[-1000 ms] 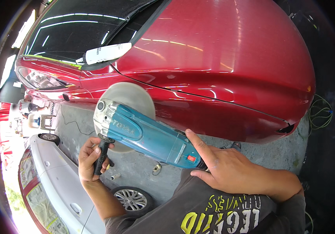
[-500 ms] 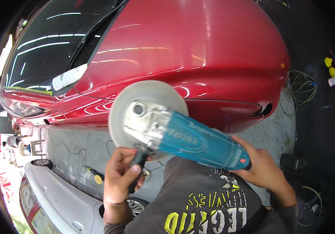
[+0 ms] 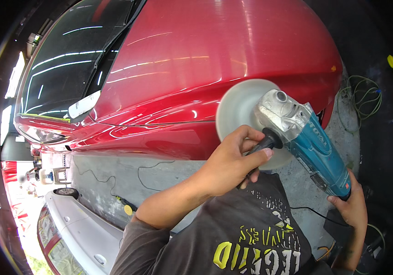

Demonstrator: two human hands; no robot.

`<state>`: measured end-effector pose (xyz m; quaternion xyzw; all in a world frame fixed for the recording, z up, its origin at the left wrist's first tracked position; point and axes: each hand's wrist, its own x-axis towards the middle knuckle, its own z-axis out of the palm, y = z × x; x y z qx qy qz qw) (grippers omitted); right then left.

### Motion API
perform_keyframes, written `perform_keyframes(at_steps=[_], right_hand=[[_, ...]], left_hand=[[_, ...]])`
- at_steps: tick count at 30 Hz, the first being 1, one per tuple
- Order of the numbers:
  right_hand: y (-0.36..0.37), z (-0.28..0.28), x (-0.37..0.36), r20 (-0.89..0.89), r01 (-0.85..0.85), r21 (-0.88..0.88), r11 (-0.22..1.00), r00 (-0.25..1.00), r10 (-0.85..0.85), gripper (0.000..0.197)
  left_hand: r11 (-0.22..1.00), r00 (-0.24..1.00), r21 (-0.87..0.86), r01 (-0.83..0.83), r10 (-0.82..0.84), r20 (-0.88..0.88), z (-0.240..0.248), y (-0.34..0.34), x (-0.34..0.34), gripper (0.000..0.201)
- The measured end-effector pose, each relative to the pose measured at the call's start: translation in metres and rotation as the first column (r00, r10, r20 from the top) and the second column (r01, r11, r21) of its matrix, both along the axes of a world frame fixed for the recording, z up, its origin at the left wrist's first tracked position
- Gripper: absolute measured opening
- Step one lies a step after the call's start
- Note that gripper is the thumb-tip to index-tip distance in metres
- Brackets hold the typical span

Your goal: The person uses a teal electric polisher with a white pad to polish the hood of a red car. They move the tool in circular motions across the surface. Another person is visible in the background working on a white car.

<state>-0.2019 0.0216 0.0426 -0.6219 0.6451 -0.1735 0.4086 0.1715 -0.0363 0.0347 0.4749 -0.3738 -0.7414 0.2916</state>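
Both my hands hold a teal car polisher (image 3: 316, 149) with a silver metal head and a round whitish pad (image 3: 236, 106). My left hand (image 3: 237, 158) is wrapped round its black side handle. Round the rear end of the teal body, near an orange-red switch, my right hand (image 3: 353, 201) is closed. The pad overlaps the front fender of a red car (image 3: 169, 142) in this view; whether it touches the paint I cannot tell. Part of the pad is hidden behind the metal head and my left hand.
A white bottle (image 3: 84, 104) lies at the windshield's base. On the grey floor (image 3: 114, 169) are a black cord and a small tool with a yellow pad (image 3: 128, 209). A silver car (image 3: 79, 229) stands at lower left. A coiled green hose (image 3: 363, 96) lies beyond the red car's front.
The polisher has moved right, toward the red car's front end, and its body now tilts more steeply. Both hands went with it, and my left forearm now reaches across my shirt.
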Motion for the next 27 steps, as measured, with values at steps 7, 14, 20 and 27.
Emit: perform_keyframes(at_steps=[7, 14, 20, 27], right_hand=[[-0.014, 0.003, 0.022, -0.122, -0.146, 0.046, 0.988, 0.981, 0.151, 0.085], [-0.046, 0.033, 0.061, -0.021, -0.331, 0.072, 0.941, 0.943, 0.333, 0.086], [-0.070, 0.051, 0.110, -0.069, -0.478, 0.239, 0.845, 0.860, 0.505, 0.088], [-0.088, 0.043, 0.160, -0.110, -0.640, 0.203, 0.741, 0.737, 0.667, 0.086]], left_hand=[[0.986, 0.986, 0.002, -0.166, 0.166, 0.008, 0.015, 0.038, 0.031, 0.037], [0.937, 0.935, -0.004, -0.349, 0.349, -0.059, 0.027, 0.065, 0.061, 0.039], [0.869, 0.872, -0.071, -0.490, 0.489, -0.034, 0.020, 0.091, 0.102, 0.037], [0.794, 0.803, -0.140, -0.592, 0.596, -0.014, 0.012, 0.132, 0.148, 0.035]])
